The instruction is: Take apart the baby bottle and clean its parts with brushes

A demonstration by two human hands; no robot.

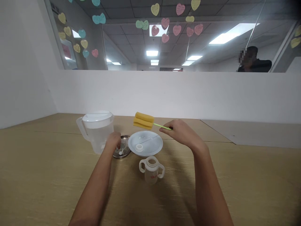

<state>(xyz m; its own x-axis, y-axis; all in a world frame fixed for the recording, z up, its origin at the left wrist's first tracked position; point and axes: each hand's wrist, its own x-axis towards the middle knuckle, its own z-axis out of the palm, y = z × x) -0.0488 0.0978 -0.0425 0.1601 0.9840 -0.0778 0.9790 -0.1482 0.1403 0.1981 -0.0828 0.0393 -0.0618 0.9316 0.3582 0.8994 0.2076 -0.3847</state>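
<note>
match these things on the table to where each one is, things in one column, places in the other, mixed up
Things:
1. green-handled sponge bottle brush
2. lidded plastic pitcher
3. two-handled baby cup
4. small white ring

Places:
A. lying on the white plate
B. standing in front of the plate, nearest the person
C. held up in the right hand
D. standing left of the round metal disc

Pairs: 1-C, 2-D, 3-B, 4-A

Nothing legible, even on paper hearts [155,9]
</note>
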